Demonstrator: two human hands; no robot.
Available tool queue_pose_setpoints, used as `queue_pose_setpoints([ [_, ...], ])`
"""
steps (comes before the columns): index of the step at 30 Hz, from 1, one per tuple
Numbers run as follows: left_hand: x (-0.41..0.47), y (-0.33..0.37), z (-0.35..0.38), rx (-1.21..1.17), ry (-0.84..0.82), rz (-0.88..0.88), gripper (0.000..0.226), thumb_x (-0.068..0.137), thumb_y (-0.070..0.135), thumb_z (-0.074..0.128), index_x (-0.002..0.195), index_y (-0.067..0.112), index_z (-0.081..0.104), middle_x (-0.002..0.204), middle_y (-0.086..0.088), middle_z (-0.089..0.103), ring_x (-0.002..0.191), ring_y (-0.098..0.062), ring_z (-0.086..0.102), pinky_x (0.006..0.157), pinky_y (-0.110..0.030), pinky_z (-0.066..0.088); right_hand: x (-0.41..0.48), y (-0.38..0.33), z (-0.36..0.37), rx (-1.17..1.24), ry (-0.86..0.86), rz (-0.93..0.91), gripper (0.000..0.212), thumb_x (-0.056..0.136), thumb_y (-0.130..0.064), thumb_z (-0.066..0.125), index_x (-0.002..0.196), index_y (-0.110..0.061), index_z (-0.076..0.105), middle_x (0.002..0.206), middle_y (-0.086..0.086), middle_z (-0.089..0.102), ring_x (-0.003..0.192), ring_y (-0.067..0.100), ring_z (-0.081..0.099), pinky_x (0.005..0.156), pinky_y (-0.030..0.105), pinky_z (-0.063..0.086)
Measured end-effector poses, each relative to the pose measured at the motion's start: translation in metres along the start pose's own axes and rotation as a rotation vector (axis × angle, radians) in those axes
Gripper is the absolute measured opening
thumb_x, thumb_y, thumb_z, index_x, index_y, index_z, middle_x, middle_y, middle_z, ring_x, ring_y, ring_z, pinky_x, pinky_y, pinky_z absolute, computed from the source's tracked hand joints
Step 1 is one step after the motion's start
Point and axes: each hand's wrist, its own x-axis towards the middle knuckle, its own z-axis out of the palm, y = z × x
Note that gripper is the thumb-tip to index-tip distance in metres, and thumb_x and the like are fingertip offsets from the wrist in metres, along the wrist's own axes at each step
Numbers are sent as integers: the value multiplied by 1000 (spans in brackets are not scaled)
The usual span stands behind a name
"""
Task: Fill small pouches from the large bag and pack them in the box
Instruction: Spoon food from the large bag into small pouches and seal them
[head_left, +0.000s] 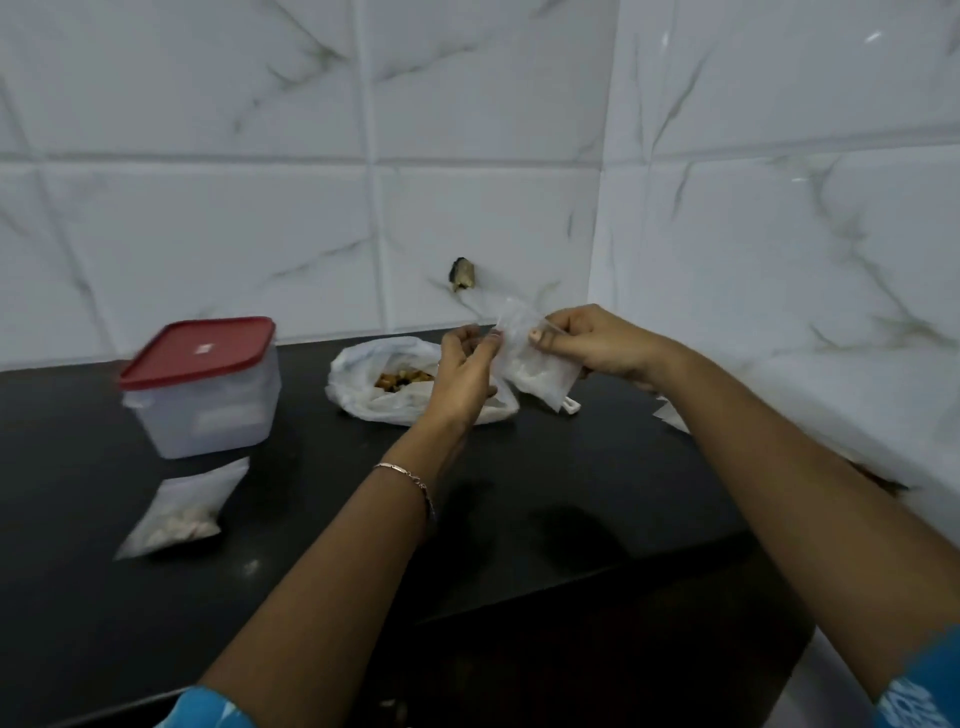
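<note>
Over the counter (571, 467), left fingers (487, 347) and right fingers (543, 339) seemingly pinch the pouch (535, 373).

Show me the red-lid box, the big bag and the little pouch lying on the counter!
red-lid box (200, 351): head view, middle of its red lid.
big bag (358, 387): head view, its white left side.
little pouch (179, 512): head view, its filled lower part.

- A small pouch (535, 364) is held up between both hands: its left edge is pinched by the left hand (465, 371), its top by the right hand (597, 345).
- Behind it, the large bag (363, 395) is seen lying open on the black tabletop (571, 467).
- A box (202, 400) closed with a red lid is placed further left, and a filled pouch (182, 512) is laid just before it.
</note>
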Motion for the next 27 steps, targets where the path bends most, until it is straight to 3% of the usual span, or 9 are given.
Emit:
queue_pose_setpoints([
  [3,2,8,-40,22,-35,-115,30,103,40,36,112,21,57,118,-3,63,105,-17,62,89,-41,55,15,-14,32,61,-111,-25,32,97,-25,57,108,5,63,96,14,66,87,21,59,79,36,44],
  [6,0,11,-81,-10,-36,-139,33,102,41,39,108,20,63,115,-4,66,106,-19,63,75,-34,56,29,-22,64,82,-158,-24,29,96,-23,58,99,6,63,91,13,63,85,22,54,77,36,39],
  [9,-4,9,-115,-11,-78,-139,32,100,36,46,116,13,63,109,-7,67,94,-18,62,63,-27,51,38,-26,95,156,-87,-19,28,91,-28,63,96,0,65,83,7,61,80,20,53,74,35,39],
  [14,-6,17,-149,-21,-70,-158,28,98,30,49,107,9,65,92,-9,64,79,-18,61,63,-28,49,48,-30,139,320,12,-50,22,91,-22,66,99,-2,69,87,1,70,80,7,64,74,23,49],
  [20,-9,17,-172,-70,-96,-198,22,94,35,55,91,18,69,84,-3,66,74,-15,62,63,-27,49,60,-30,170,464,83,-93,7,88,-15,68,91,-8,69,84,1,71,79,10,65,74,24,50],
  [23,-7,17,-175,-30,-128,-202,19,94,30,56,97,13,66,85,-4,66,68,-13,64,57,-24,50,61,-26,181,487,109,-117,4,90,-13,65,87,-13,68,82,-2,70,78,7,64,74,23,50],
  [27,-6,18,-175,-7,-146,-190,14,93,21,57,98,9,62,87,-8,65,66,-16,66,54,-23,51,61,-26,187,436,181,-166,6,89,-13,66,94,-12,68,94,5,73,91,15,68,82,29,54],
])
